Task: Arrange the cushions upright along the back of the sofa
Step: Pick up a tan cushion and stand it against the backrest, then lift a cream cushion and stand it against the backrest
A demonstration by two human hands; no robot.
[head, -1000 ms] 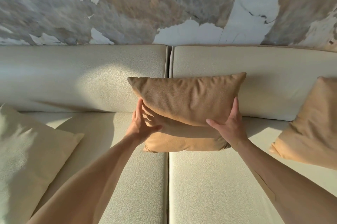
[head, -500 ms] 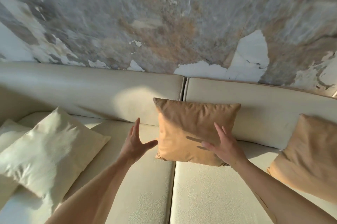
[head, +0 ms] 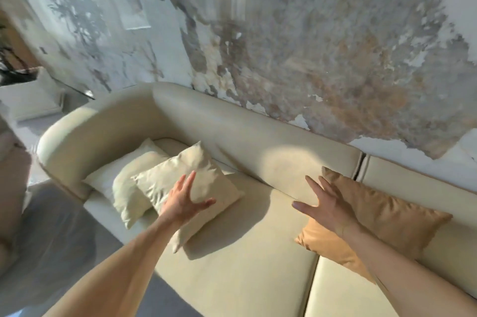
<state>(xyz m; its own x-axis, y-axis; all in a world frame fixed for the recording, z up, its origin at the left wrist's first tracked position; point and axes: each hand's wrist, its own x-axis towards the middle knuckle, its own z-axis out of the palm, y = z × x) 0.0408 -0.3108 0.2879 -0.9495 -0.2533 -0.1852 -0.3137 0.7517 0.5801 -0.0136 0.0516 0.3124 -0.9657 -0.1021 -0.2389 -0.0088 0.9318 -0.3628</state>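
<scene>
Evidently I was between cushions at that moment: my left hand (head: 184,203) was spread, fingers splayed and holding nothing, in front of the pale cream square fabric cushion (head: 192,185) at about nine o'clock from the middle of the seat, though I could not tell whether the palm touched it. My right hand (head: 326,207) was likewise spread and empty, hanging in front of the near corner of the tan rectangular fabric cushion (head: 387,218) at three o'clock. That tan cushion stood propped against the backrest of the long beige upholstered sofa (head: 258,265), close by the seam between the two back sections, so I judged that one done. The cream cushion lay tilted on the seat, clear of the backrest, overlapping a second off-white fabric cushion (head: 124,187) that slumped toward the curved armrest at ten o'clock. Neither of those looked upright, so I reckoned both were left to do. Whether more cushions waited beyond three o'clock, I could not see.
</scene>
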